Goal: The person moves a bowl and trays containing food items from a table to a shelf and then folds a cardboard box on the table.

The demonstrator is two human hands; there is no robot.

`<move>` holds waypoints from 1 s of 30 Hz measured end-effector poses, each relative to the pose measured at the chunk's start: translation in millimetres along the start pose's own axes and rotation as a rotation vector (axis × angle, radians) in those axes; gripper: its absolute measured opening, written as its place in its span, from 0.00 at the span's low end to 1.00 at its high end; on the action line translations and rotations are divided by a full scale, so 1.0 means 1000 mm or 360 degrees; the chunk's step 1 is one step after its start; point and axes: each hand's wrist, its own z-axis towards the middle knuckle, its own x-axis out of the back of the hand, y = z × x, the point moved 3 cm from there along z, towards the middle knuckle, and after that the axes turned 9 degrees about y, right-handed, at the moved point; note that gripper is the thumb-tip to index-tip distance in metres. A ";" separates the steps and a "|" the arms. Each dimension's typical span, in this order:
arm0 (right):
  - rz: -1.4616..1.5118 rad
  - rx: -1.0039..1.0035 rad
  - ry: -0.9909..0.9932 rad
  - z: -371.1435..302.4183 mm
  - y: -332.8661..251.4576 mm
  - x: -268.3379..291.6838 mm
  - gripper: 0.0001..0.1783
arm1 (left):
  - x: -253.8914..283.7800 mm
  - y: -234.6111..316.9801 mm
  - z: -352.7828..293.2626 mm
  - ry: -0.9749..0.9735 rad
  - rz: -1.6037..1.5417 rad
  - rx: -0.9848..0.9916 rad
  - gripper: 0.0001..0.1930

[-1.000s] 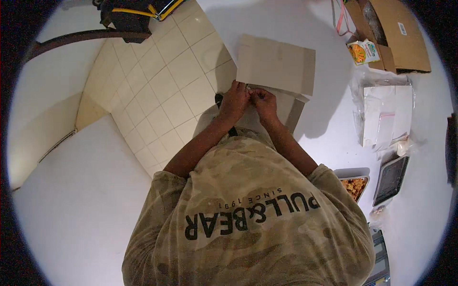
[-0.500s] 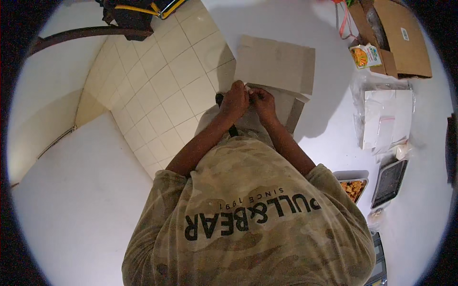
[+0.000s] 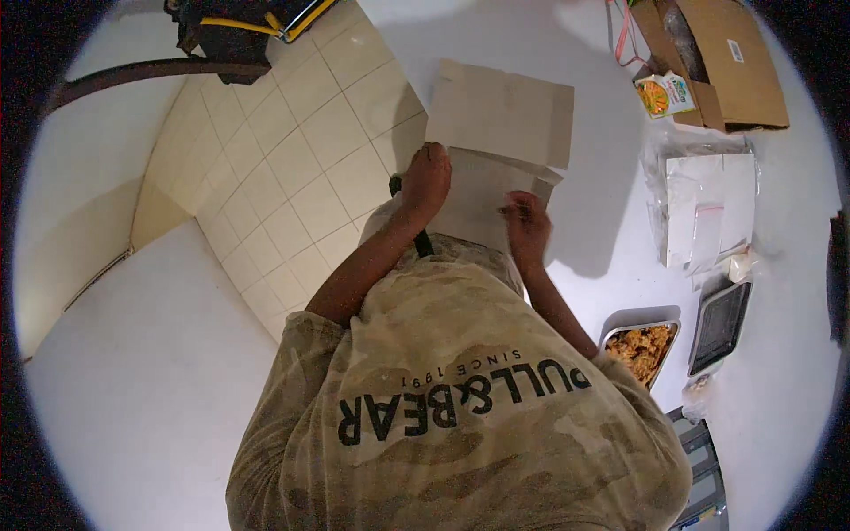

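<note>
A grey-beige cardboard box [image 3: 505, 111] lies unfolded in front of me, its lid laid back on the far side. At the left edge of the box, close to the lid's fold, is my left hand [image 3: 428, 184], its fingers closed; what they hold, if anything, is hidden. My right hand [image 3: 529, 223] hovers over the right part of the box, apart from the left one. Motion blurs its fingers, so I cannot tell their state.
To the right are a metal tray of fried food [image 3: 639, 350], a dark empty tray [image 3: 720, 327] and white flat cartons in clear plastic [image 3: 708, 208]. A large brown carton [image 3: 748, 66] and a food packet [image 3: 664, 95] stand at the far right. Floor tiles [image 3: 310, 150] show left.
My hands were together at the box's left side with a small white bit between them. The right has drawn away to the right and nearer me; the left stays near the edge.
</note>
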 end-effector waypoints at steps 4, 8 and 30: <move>-0.0396 0.0350 0.0657 0.012 -0.014 0.041 0.14 | -0.010 -0.017 -0.004 -0.0169 0.0270 -0.0224 0.06; -0.0337 0.0110 0.0206 0.039 -0.003 0.040 0.11 | 0.001 -0.004 0.003 -0.0205 -0.0031 0.0079 0.12; -0.0025 0.0545 0.0325 0.014 -0.025 0.052 0.19 | -0.064 0.100 0.016 -0.0733 -0.0759 0.0158 0.14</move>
